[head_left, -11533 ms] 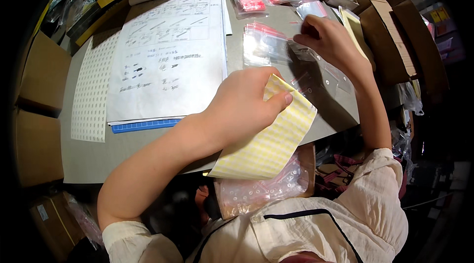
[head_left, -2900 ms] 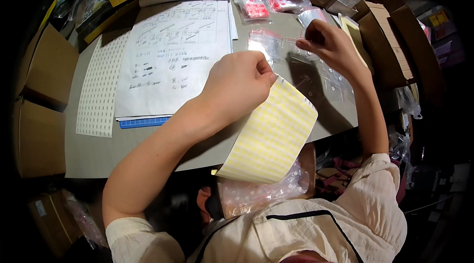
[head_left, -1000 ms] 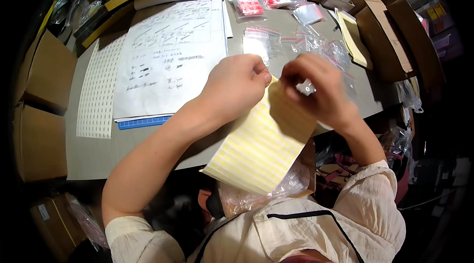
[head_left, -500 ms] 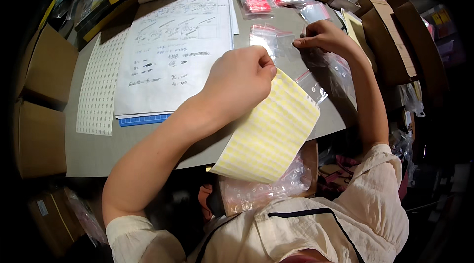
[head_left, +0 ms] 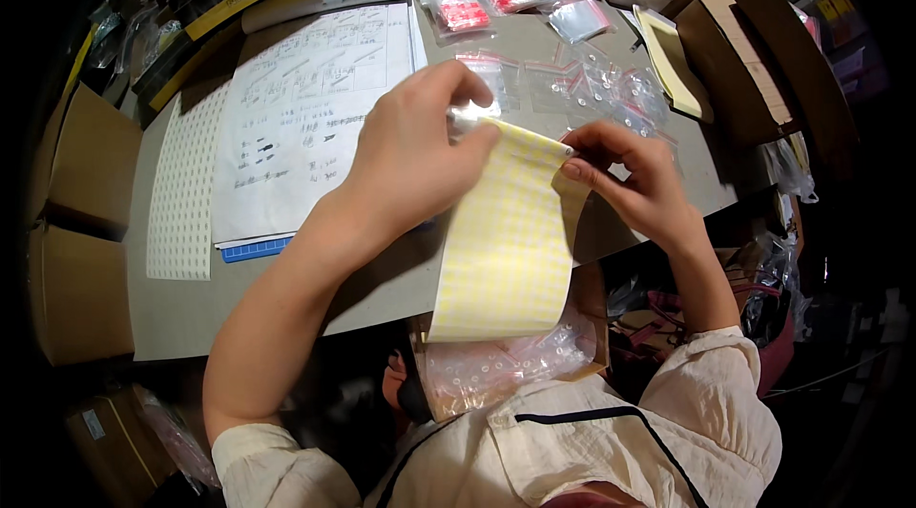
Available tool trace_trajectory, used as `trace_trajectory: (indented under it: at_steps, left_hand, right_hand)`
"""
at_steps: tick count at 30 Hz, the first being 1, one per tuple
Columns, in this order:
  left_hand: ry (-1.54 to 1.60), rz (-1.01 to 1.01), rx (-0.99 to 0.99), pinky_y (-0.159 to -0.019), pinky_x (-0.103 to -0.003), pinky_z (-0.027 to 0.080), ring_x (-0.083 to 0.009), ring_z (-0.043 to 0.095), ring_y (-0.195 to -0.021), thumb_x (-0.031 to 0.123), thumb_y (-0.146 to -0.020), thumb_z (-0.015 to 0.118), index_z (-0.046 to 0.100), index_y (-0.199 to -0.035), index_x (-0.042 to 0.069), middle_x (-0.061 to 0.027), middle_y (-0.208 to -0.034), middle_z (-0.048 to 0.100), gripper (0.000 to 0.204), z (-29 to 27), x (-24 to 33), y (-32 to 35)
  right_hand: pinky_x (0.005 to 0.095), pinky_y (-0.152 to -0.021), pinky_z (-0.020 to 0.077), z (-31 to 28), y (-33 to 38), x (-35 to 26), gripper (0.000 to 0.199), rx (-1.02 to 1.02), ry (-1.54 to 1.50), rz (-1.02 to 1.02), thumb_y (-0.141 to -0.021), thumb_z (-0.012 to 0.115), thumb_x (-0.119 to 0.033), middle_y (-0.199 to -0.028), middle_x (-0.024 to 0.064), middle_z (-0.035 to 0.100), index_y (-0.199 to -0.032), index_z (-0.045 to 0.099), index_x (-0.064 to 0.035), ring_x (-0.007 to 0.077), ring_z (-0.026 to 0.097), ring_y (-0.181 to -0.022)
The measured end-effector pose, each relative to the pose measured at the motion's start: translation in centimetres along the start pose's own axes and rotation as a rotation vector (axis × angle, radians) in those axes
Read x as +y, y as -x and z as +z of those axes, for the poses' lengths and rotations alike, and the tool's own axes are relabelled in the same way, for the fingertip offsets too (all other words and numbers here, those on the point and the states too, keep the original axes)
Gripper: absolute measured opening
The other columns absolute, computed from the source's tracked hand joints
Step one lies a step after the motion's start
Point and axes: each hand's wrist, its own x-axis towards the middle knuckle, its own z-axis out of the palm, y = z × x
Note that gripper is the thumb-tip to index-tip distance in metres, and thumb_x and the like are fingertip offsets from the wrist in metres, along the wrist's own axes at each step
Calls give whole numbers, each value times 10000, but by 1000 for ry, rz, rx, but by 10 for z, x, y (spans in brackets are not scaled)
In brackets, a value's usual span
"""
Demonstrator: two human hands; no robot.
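A yellow-and-white sheet of small stickers (head_left: 506, 250) hangs in front of me, its lower end curling over the table's near edge. My left hand (head_left: 410, 141) pinches its top left part between thumb and fingers. At the top right corner, my right hand (head_left: 639, 184) has thumb and forefinger closed on the sheet's edge, where a tiny pale round spot shows. Beyond the hands lie several clear zip bags (head_left: 620, 88) bearing small round white marks. Below the sheet, a cardboard box (head_left: 596, 355) holds many clear bags (head_left: 506, 370) with similar round marks.
To the left, handwritten papers (head_left: 286, 126) lie over a blue-edged board (head_left: 256, 250), beside a white label sheet (head_left: 181, 193). Bags with red contents (head_left: 458, 12) lie at the back. Cardboard boxes (head_left: 91, 145) stand left; an open carton (head_left: 739, 50) and yellow pad (head_left: 673, 60) are right.
My right hand has come from the bags at the back toward me, to the sheet's top right corner. The left hand has shifted slightly left, and the sheet hangs straighter.
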Motion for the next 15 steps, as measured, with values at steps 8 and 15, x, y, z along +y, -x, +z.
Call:
trace_trajectory:
  at_steps: [8, 15]
  left_hand:
    - [70, -100, -222, -757, -335, 572, -257, 749, -830, 130, -895, 750, 763, -988, 36, -125, -897, 765, 133, -2, 19, 7]
    - [-46, 70, -127, -687, -369, 562, -317, 721, -749, 136, -878, 754, 764, -962, 43, -145, -832, 742, 126, 4, 12, 13]
  right_hand:
    - [379, -786, 556, 20, -13, -15, 272, 34, 67, -215, -874, 727, 24, -1005, 153, 690, -1132, 648, -13, 323, 711, -913]
    - [440, -742, 512, 29, -20, -23, 234, 114, 324, -328, -818, 749, 21, -944, 144, 617, -1001, 617, -40, 361, 624, -870]
